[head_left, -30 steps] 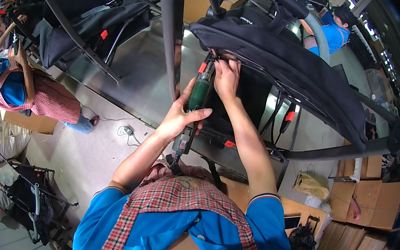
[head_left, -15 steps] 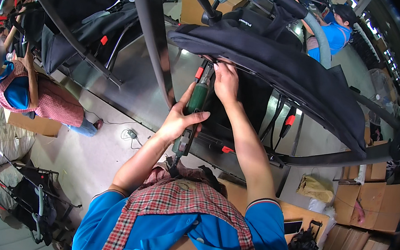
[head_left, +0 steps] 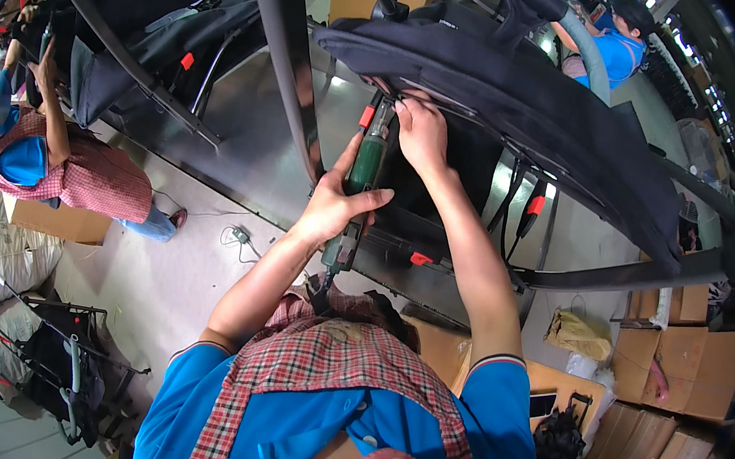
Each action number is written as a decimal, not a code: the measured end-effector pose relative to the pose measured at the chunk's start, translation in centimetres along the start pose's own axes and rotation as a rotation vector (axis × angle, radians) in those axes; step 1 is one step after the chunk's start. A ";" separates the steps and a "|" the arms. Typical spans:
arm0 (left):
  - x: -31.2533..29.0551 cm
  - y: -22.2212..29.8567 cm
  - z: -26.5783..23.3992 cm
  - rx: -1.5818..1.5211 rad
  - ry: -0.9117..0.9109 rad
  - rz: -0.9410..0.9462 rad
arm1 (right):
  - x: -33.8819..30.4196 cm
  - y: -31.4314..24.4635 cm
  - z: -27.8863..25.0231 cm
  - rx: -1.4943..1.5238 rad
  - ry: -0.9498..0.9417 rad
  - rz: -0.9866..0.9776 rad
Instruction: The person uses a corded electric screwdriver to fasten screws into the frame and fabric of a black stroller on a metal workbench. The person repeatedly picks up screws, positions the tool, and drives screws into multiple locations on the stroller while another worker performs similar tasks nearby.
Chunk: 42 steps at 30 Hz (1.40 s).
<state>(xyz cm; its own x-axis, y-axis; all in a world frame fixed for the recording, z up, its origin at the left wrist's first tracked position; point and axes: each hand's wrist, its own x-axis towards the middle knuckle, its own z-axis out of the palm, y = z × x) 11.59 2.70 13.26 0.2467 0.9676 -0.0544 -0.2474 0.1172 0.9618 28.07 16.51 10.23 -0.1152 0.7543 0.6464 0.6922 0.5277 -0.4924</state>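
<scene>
My left hand (head_left: 333, 210) is wrapped round a green electric screwdriver (head_left: 366, 166), its thumb lying across the body. The tool's metal nose points away from me, up to the underside of a black fabric panel (head_left: 510, 96) on a stroller. Beside that nose my right hand (head_left: 423, 138) has its fingers bent in under the panel's edge; what they pinch is hidden. A red tab (head_left: 367, 116) shows just left of the tool's nose. The stroller's dark frame tube (head_left: 286, 57) slants down left of my hands.
The stroller stands on a dark metal-topped bench (head_left: 256, 176). A second black stroller (head_left: 166, 43) is at the left, with a co-worker (head_left: 58, 162) by it. Another person (head_left: 619, 54) works at the far right. Cardboard boxes (head_left: 674, 364) are stacked at the right, and a folded stroller frame (head_left: 67, 363) stands lower left.
The screwdriver and my hands stay at nearly the same spot under the panel. My right hand has shifted slightly, and the panel sits at a slightly steeper tilt. The left co-worker's arms have moved.
</scene>
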 end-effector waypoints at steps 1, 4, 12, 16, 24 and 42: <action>-0.2 -0.2 0.0 0.010 0.007 -0.009 | -0.2 0.1 0.1 0.007 0.012 -0.022; -0.3 0.3 0.5 0.013 0.006 -0.005 | -0.3 0.1 0.4 0.019 0.041 0.019; -0.6 -0.1 0.5 0.047 0.038 0.022 | -0.7 -0.6 0.9 0.088 0.129 0.038; -0.3 -0.1 0.1 0.007 0.002 0.012 | -0.7 -0.6 0.8 0.056 0.152 -0.007; -0.4 0.6 0.5 0.117 0.039 -0.014 | -0.6 -0.8 0.9 0.079 0.159 0.011; -0.1 0.2 0.4 0.236 0.044 0.024 | -0.7 -0.9 1.9 0.060 0.248 0.035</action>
<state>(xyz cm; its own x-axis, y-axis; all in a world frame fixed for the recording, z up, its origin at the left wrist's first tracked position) 11.90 2.50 13.54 0.2006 0.9790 -0.0371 -0.0257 0.0432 0.9987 26.18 16.28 9.07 0.0916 0.6574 0.7480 0.6483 0.5308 -0.5459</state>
